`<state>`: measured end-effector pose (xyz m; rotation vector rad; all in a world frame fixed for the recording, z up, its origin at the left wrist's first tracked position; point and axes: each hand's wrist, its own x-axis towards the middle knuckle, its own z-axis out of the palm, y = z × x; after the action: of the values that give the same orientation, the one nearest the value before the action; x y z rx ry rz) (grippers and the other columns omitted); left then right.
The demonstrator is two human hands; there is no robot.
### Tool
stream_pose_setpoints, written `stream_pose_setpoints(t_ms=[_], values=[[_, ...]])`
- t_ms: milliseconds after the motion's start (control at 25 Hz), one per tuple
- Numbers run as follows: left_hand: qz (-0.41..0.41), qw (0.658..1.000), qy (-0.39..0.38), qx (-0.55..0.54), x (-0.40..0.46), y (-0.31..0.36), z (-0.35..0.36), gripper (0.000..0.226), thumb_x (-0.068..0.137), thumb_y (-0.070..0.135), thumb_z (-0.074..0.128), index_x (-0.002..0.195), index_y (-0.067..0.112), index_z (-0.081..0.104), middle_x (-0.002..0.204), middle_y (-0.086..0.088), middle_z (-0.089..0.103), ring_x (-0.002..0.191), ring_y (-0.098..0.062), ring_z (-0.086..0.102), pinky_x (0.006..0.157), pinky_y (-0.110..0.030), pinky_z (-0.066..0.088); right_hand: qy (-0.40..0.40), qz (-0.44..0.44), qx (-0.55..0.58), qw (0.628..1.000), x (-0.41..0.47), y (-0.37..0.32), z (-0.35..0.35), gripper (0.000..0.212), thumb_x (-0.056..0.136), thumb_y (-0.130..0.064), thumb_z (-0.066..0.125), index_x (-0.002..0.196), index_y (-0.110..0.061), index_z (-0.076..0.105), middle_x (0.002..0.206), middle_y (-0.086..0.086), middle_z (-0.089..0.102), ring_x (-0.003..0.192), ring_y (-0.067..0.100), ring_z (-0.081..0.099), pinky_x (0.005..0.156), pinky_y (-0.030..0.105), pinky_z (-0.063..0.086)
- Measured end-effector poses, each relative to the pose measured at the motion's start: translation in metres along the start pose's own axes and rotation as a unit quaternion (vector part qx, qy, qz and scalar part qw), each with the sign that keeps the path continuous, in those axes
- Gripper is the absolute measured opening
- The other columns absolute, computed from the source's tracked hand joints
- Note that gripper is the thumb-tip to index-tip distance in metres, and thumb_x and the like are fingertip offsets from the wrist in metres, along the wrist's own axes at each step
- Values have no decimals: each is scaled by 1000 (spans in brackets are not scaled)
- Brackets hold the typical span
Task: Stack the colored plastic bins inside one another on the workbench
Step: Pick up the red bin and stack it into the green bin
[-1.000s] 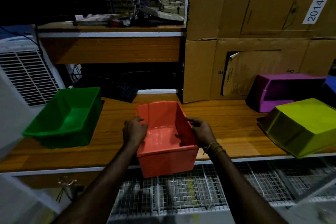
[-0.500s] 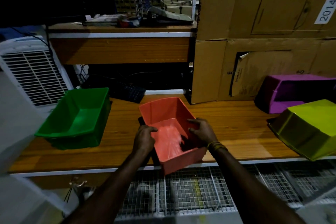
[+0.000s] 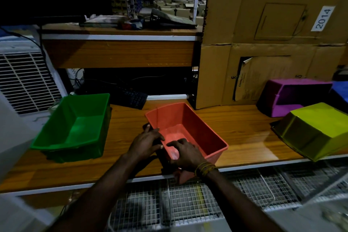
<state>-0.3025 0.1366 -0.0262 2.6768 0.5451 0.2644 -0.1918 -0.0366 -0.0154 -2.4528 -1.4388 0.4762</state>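
I am viewing the worktop (image 3: 235, 128) from the head camera, looking down at both hands. The orange bin (image 3: 190, 128) is sitting upright and skewed at the near edge, one corner overhanging it. My left hand (image 3: 146, 142) is gripping the bin's left wall from outside, fingers curling over the rim. My right hand (image 3: 185, 153) is reaching over the near rim, fingers spreading inside toward the floor of the bin; whether they are clasping the wall I cannot tell.

To the left of the left hand, apart from it, the green bin (image 3: 75, 128) is standing upright and open. To the right of the right hand, well apart, the yellow-green bin (image 3: 316, 132) is lying tipped, bottom side showing. Beyond it the purple bin (image 3: 293, 96) is resting on its side, opening facing me, with a blue bin (image 3: 341, 90) just beside it at the frame edge.

Beyond the hands, cardboard boxes (image 3: 263, 43) are standing at the back right, and a dark keyboard (image 3: 131, 98) is lying behind the green bin. A wire rack (image 3: 188, 199) is showing under my forearms.
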Motion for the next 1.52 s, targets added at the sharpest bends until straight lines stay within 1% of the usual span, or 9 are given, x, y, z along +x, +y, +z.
stream_pose_setpoints(t_ms=[80, 240, 440, 600, 720, 960, 1280, 1400, 1520], values=[[3, 1000, 16, 9, 0, -3, 1, 38, 78, 38, 65, 115, 34, 57, 127, 3, 57, 126, -24, 46, 95, -39, 45, -7, -16, -10, 1000, -3, 0, -3, 65, 78, -40, 65, 138, -35, 43, 133, 7, 53, 119, 32, 54, 101, 46, 40], [30, 997, 52, 43, 2, -10, 7, 33, 83, 34, 60, 115, 38, 53, 120, 12, 58, 122, -16, 47, 99, -42, 41, 7, -21, -45, 999, -10, 1, -9, 58, 83, -31, 64, 138, -35, 45, 131, 5, 55, 122, 28, 52, 102, 43, 38], [78, 994, 78, 9, 7, -10, 9, 12, 80, 38, 54, 92, 38, 51, 93, 13, 60, 93, -17, 56, 77, -34, 38, 42, 10, -83, 996, -18, 6, -14, 43, 90, -27, 56, 132, -35, 52, 128, 7, 54, 122, 29, 50, 95, 40, 38], [89, 993, 70, -29, 1, -12, 12, 21, 77, 50, 51, 85, 32, 58, 82, 13, 52, 83, -13, 53, 70, -32, 42, 127, 56, -68, 988, -22, 18, -19, 29, 83, -19, 60, 108, -32, 66, 113, 4, 64, 105, 25, 64, 81, 34, 49], [82, 993, 80, -24, -2, -7, 14, 18, 77, 48, 58, 84, 31, 58, 81, 11, 52, 85, -15, 56, 70, -32, 44, 180, 97, -29, 978, -21, 16, -9, 22, 83, -21, 63, 104, -29, 67, 110, 6, 63, 94, 28, 66, 72, 34, 52], [61, 992, 108, -4, -9, 19, 20, 13, 80, 38, 63, 90, 32, 61, 89, 8, 63, 89, -14, 61, 64, -28, 39, 240, 137, 81, 957, -4, -14, 25, 31, 89, -32, 54, 112, -14, 63, 102, 18, 71, 94, 38, 66, 73, 42, 51], [110, 983, 93, -112, -24, -12, 15, 24, 84, 23, 58, 104, 28, 72, 97, 8, 73, 86, -9, 67, 72, -22, 46, 225, 234, 171, 930, 15, -38, 34, 73, 91, -49, 57, 146, -9, 32, 147, 20, 40, 134, 35, 41, 102, 40, 39], [80, 974, 89, -190, -23, -20, 9, 24, 84, 22, 54, 102, 29, 68, 85, 7, 73, 71, -7, 65, 64, -23, 46, 209, 261, 165, 928, 27, -44, 38, 81, 91, -44, 58, 152, -9, 19, 155, 20, 28, 144, 33, 28, 107, 40, 35], [66, 985, 82, -139, -24, -27, 5, 28, 85, 26, 51, 109, 31, 65, 100, 7, 70, 88, -13, 66, 73, -28, 49, 195, 272, 149, 930, 39, -52, 33, 76, 90, -29, 55, 153, -9, 19, 149, 24, 35, 134, 37, 41, 101, 40, 41]])
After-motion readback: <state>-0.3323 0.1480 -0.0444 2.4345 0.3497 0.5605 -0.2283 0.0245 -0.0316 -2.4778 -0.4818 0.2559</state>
